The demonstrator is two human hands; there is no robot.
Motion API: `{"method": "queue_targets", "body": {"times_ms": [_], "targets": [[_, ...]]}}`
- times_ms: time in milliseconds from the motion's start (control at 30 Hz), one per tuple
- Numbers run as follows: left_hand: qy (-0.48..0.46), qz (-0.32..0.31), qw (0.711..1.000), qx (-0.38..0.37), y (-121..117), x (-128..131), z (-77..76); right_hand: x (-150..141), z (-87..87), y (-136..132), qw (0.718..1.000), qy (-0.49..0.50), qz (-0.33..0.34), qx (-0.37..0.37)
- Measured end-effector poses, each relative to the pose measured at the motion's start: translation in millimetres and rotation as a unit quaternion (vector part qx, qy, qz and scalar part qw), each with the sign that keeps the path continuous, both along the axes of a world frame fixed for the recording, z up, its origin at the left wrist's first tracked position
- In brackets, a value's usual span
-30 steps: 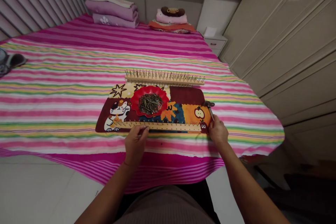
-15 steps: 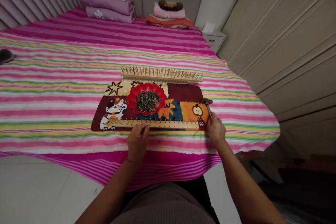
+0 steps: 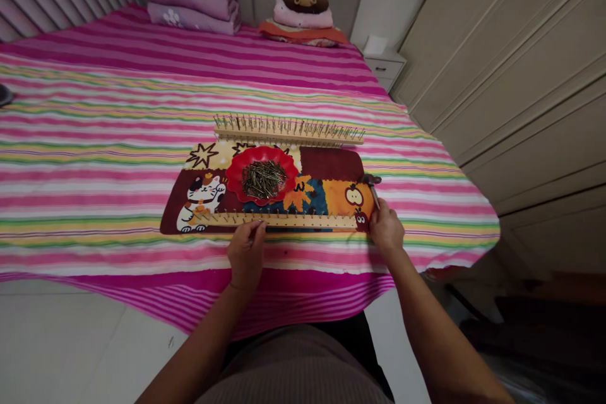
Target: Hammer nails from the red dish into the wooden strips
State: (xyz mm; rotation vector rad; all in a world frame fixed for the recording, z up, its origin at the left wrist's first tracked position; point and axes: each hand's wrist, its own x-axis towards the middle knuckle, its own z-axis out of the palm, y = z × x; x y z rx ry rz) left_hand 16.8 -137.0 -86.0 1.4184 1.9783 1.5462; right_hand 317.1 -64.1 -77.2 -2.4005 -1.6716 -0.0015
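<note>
My right hand (image 3: 387,227) is closed around the handle of a hammer (image 3: 374,186), whose dark head rests by the mat's right edge. My left hand (image 3: 246,254) is at the front edge of a narrow wooden strip (image 3: 307,221), thumb and fingertips pinched together; whatever is between them is too small to make out. Nails stand in a row along the strip's back side, with holes or marks along its front. Behind it, a red scalloped bowl (image 3: 235,184) holds a heap of loose nails (image 3: 264,179). Bowl and strip lie on a patterned mat (image 3: 331,164).
A second wooden strip (image 3: 288,137), bristling with upright nails, lies at the mat's far edge. Striped cloth (image 3: 95,139) covers the bed beneath. Folded purple bedding (image 3: 189,3) and a pink stack (image 3: 303,16) sit at the back. Wardrobe doors (image 3: 521,76) rise on the right.
The whole view has shifted slightly. My left fingertips have moved a little at the strip's front edge, while my right hand keeps its hold on the hammer in the same place.
</note>
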Motion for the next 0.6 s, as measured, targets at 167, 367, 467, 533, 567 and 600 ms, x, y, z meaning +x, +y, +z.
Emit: {"method": "queue_targets", "body": {"times_ms": [167, 367, 467, 533, 567, 600], "targets": [[0.017, 0.005, 1.000, 0.000, 1, 3, -5.1, 0, -0.6, -1, 1.000, 0.001, -0.001, -0.005], [0.059, 0.010, 0.998, 0.007, 3, 6, -6.6, 2, -1.6, 0, 1.000, 0.026, -0.003, 0.002], [0.075, 0.010, 0.997, 0.017, 4, 7, -9.0, 10, -3.8, -2, 0.996, 0.072, 0.029, 0.043], [0.091, 0.003, 0.995, 0.030, 4, 9, -11.8, 14, -3.3, -8, 0.989, 0.115, 0.047, 0.081], [0.099, -0.001, 0.994, 0.036, 4, 9, -13.3, 14, -1.5, -14, 0.985, 0.135, 0.047, 0.101], [0.108, -0.004, 0.993, 0.040, 4, 10, -14.6, 12, 1.9, -22, 0.980, 0.150, 0.047, 0.119]]}}
